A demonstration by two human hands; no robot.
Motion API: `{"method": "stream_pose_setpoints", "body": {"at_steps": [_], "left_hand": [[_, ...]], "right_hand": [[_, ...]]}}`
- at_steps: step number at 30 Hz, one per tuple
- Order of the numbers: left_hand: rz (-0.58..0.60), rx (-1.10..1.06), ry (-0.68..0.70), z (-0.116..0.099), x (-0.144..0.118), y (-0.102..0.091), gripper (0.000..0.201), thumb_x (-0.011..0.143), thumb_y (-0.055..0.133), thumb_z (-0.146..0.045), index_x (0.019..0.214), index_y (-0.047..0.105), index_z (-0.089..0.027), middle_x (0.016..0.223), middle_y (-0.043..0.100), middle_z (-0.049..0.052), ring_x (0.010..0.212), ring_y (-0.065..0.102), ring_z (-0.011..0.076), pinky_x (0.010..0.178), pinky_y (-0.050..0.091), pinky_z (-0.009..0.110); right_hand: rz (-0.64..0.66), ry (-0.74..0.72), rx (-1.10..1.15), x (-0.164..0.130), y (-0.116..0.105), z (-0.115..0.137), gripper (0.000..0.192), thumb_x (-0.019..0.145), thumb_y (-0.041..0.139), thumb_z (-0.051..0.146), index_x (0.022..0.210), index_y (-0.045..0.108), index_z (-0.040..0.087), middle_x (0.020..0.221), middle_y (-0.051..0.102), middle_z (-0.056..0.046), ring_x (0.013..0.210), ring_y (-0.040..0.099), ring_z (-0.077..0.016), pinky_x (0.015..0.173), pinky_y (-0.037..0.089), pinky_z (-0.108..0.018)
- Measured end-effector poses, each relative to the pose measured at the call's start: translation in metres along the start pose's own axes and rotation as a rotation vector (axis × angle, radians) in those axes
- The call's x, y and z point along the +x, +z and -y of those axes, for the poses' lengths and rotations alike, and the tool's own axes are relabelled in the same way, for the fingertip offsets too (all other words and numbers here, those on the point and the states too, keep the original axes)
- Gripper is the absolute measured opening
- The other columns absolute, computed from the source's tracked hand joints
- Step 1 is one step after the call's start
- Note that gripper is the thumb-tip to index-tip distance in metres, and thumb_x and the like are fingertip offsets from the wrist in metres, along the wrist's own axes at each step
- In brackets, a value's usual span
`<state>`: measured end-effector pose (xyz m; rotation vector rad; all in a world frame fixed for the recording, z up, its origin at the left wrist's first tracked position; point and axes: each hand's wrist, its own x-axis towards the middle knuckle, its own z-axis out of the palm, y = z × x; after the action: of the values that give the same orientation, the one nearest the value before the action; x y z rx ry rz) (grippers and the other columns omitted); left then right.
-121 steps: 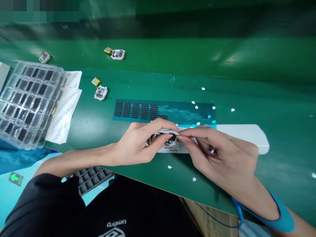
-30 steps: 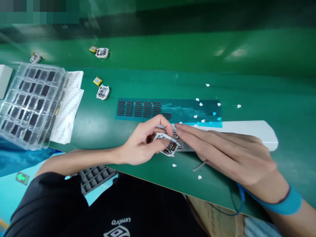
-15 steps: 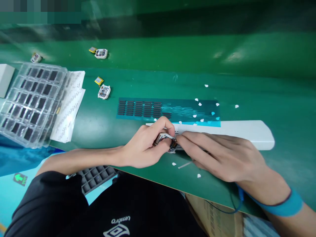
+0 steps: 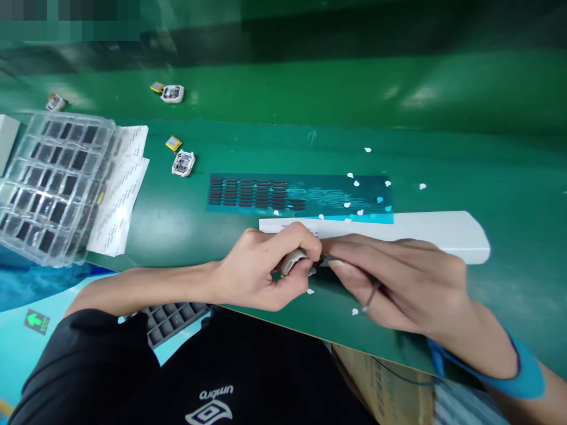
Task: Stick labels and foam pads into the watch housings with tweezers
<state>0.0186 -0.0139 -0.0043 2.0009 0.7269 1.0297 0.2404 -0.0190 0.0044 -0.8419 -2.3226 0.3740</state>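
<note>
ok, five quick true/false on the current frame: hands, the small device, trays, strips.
1. The left hand grips a small white device. True.
2. The right hand is empty. False: it holds a thin metal tool between its fingers, its tip at the device.
3. A clear compartment tray sits at the far left of the green bench. True.
4. The teal sheet with dark strips lies on top of that tray. False: it lies flat on the bench, beyond the hands.
5. No other devices are on the bench. False: one more lies near a yellow battery.
</note>
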Motion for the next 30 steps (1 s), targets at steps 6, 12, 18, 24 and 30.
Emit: {"method": "stream_pose_setpoints", "body": {"at_steps": [6,12,18,24,30], "left_hand": [[0.038,0.088,-0.037,0.003,-0.003,0.0,0.015,0.095,0.059,-0.013,0.104,0.048,-0.02,0.064,0.05,-0.012,0.043,0.043,0.0017,0.044,0.034,0.013],[0.019,0.22,0.041,0.007,-0.006,0.002,0.006,0.105,0.058,-0.021,0.109,0.055,-0.017,0.075,0.071,-0.005,0.052,0.063,0.0053,0.049,0.044,0.015],[0.016,0.19,0.152,0.012,-0.003,-0.001,0.014,0.11,0.058,-0.03,0.108,0.064,-0.017,0.085,0.081,0.0,0.068,0.076,0.0103,0.066,0.06,0.018],[0.089,0.23,0.251,0.021,-0.001,-0.003,0.013,0.107,0.053,-0.015,0.111,0.065,-0.012,0.103,0.082,0.012,0.094,0.08,0.0198,0.08,0.063,0.031],[0.285,0.45,0.22,0.02,-0.002,-0.003,0.012,0.102,0.055,-0.009,0.104,0.065,-0.014,0.112,0.082,0.007,0.088,0.078,0.0191,0.075,0.056,0.032]], "right_hand": [[0.041,0.37,0.415,0.01,0.004,0.002,0.016,0.103,0.068,0.032,0.089,0.068,0.024,0.056,0.055,0.007,0.043,0.045,-0.0096,0.041,0.037,-0.023],[-0.047,0.401,0.353,0.004,0.006,0.004,0.016,0.101,0.072,0.032,0.087,0.07,0.024,0.06,0.063,0.007,0.041,0.04,-0.0073,0.041,0.035,-0.023],[-0.146,0.561,0.482,0.002,-0.01,-0.007,0.035,0.108,0.058,0.044,0.083,0.078,0.029,0.063,0.069,0.003,0.044,0.055,-0.013,0.042,0.038,-0.029],[-0.38,0.515,0.293,0.007,-0.023,-0.018,0.052,0.106,0.057,0.058,0.066,0.07,0.028,0.065,0.069,-0.002,0.061,0.067,-0.0188,0.06,0.051,-0.035],[0.118,0.554,0.354,0.005,-0.036,-0.04,0.051,0.103,0.063,0.055,0.061,0.078,0.03,0.065,0.075,-0.002,0.062,0.076,-0.019,0.055,0.061,-0.027]]}}
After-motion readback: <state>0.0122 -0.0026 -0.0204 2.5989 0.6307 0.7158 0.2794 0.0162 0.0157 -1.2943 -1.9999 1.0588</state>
